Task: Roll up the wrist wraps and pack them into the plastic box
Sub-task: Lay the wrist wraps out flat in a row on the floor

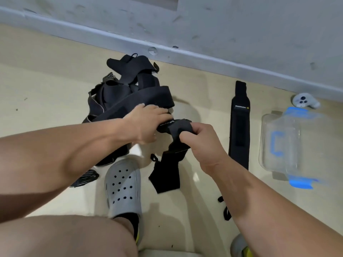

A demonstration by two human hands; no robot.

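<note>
- left hand (146, 125) and right hand (200, 138) both grip one black fabric wrist wrap (176, 127), partly rolled, above beige floor (46, 86)
- clear plastic box with blue clips (282, 145) sits right, beside flat black wrap (239, 125)

A grey wall (241, 25) fills the top of the view, its paint scuffed and marked with dark smudges. Along its foot runs a pale grey skirting (204, 59), slanting down from upper left to right, with a small round mark (152, 51) on it. Below lies a cream floor (46, 84), smooth and slightly glossy, with a few dark specks. Soft light from above throws blurred shadows onto it.
</note>
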